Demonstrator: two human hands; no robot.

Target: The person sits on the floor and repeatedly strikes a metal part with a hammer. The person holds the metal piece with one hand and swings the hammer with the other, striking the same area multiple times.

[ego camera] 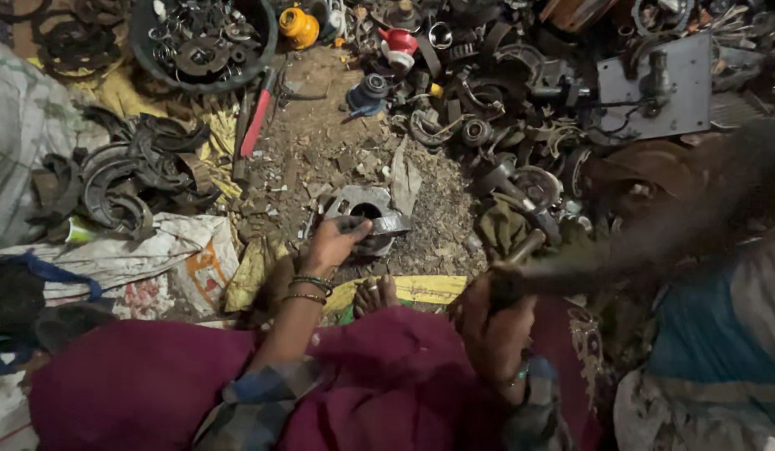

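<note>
My left hand [331, 244], with bangles on its wrist, grips a dark metal part held against a grey metal block with a round hole [367, 210] on the dirt floor. My right hand [490, 321] is closed around the handle of a hammer [529, 271], which streaks to the right in motion blur. My bare foot [376, 294] rests just below the metal block, by a yellow strip. Dark red cloth covers my lap.
Curved brake shoes [124, 179] lie heaped at the left on white sacks. A round tub of small metal parts [202, 42] stands at top left. A red-handled tool [255, 124] lies beside it. Scrap parts and a grey plate [655, 88] crowd the right.
</note>
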